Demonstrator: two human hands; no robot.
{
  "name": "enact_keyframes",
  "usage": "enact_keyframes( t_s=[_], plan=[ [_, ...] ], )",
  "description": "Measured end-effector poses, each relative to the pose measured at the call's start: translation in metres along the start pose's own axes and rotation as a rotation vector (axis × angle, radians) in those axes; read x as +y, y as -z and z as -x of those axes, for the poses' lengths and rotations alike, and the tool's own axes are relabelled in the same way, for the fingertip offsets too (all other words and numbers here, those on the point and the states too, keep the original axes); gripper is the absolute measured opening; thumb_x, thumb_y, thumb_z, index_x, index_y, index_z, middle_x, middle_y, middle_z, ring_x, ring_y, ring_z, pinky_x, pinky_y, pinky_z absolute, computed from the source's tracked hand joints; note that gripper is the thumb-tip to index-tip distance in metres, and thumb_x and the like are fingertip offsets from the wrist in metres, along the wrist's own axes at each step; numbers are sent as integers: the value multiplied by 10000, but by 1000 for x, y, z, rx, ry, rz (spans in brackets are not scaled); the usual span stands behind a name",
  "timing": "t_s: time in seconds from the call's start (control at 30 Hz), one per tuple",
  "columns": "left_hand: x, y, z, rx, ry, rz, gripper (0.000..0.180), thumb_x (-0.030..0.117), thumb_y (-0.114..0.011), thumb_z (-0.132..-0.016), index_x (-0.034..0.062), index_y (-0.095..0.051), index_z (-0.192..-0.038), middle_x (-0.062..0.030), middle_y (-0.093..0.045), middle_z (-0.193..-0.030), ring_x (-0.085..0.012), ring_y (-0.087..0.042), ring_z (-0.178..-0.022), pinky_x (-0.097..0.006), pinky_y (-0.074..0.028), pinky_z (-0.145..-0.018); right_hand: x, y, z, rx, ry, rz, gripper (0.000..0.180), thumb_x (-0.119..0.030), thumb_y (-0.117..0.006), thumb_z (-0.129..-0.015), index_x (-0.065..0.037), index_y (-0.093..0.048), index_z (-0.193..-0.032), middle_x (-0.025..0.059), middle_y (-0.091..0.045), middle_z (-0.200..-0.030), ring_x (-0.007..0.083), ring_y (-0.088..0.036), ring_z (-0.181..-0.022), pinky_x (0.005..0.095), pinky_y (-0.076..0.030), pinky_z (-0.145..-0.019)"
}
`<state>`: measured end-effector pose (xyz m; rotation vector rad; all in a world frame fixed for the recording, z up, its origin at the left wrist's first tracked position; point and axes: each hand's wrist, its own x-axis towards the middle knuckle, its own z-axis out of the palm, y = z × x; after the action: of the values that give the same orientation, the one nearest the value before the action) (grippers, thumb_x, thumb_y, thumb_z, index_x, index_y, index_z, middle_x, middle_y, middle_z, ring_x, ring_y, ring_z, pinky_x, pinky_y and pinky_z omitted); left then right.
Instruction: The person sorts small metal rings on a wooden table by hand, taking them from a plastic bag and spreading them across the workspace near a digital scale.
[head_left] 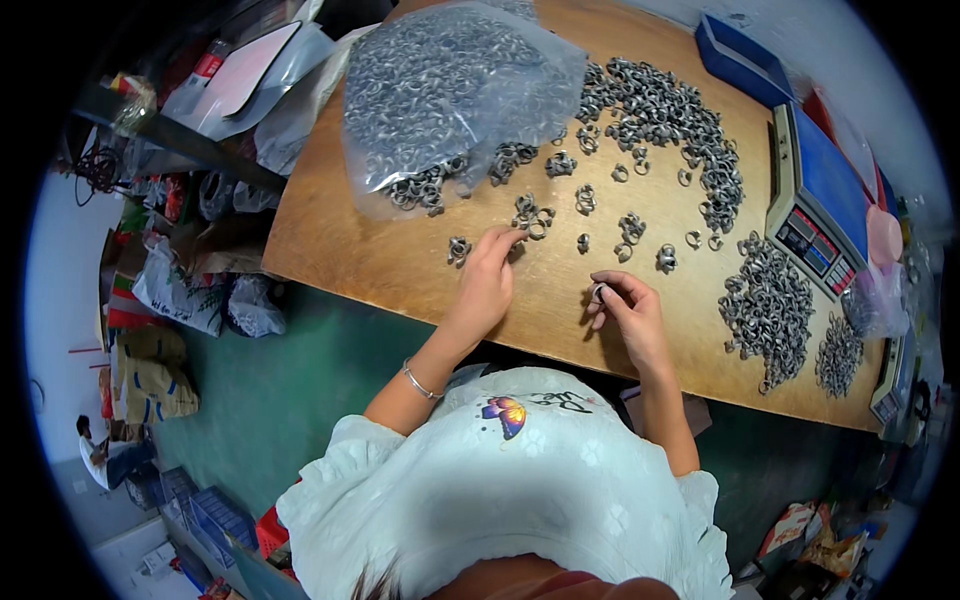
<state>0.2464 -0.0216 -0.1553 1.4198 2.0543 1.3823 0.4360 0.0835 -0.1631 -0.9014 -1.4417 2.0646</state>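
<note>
Small grey metal rings lie on the wooden table in front of me. My left hand [486, 285] reaches over the near part of the tabletop, its fingertips at a small cluster of rings [535, 218]. The fingers are stretched forward and slightly apart; the fingertips partly cover the cluster's near edge. A single metal ring [599, 292] is pinched between the thumb and fingers of my right hand [632, 312], just above the table near its front edge. Several loose rings and little clusters [631, 228] are scattered between and beyond my hands. Another small cluster [459, 250] sits left of my left hand.
A large clear plastic bag [460, 90] full of rings covers the far left. Ring heaps lie at the back [660, 105] and right [768, 310], with a smaller pile [838, 355] beside. A blue-topped digital scale [815, 200] and blue tray [742, 60] line the right side.
</note>
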Motion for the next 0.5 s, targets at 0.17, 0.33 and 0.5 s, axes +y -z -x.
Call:
enact_keyframes(
  t_s=[0.17, 0.33, 0.5],
  plan=[
    [-4, -9, 5, -46, -72, -168, 344, -142, -451, -762, -22, -561, -1065, -180, -510, -1156, -333, -530, -1006, -360, -448, -843, -12, 32, 13, 150, -28, -108, 237, 3, -435, -907, 59, -556, -1102, 85, -559, -884, 139, -576, -678, 226, -483, -569],
    [4, -6, -1, 42, -86, -249, 344, -29, -577, -791, 7, -547, -1132, -177, -464, -1256, -368, -449, -1156, -430, -391, -932, -16, 58, 16, 302, -18, -267, 213, -92, -504, -909, 11, -575, -1081, 40, -510, -828, 104, -529, -674, 205, -437, -572],
    [-3, -12, -17, -44, -136, -552, 443, 83, -639, -802, 25, -498, -1218, -191, -381, -1351, -392, -399, -1209, -443, -355, -994, -14, 66, -2, 564, 319, 696, 253, -165, -599, -865, -17, -584, -1069, 83, -568, -834, 190, -517, -652, 281, -437, -594]
  ],
)
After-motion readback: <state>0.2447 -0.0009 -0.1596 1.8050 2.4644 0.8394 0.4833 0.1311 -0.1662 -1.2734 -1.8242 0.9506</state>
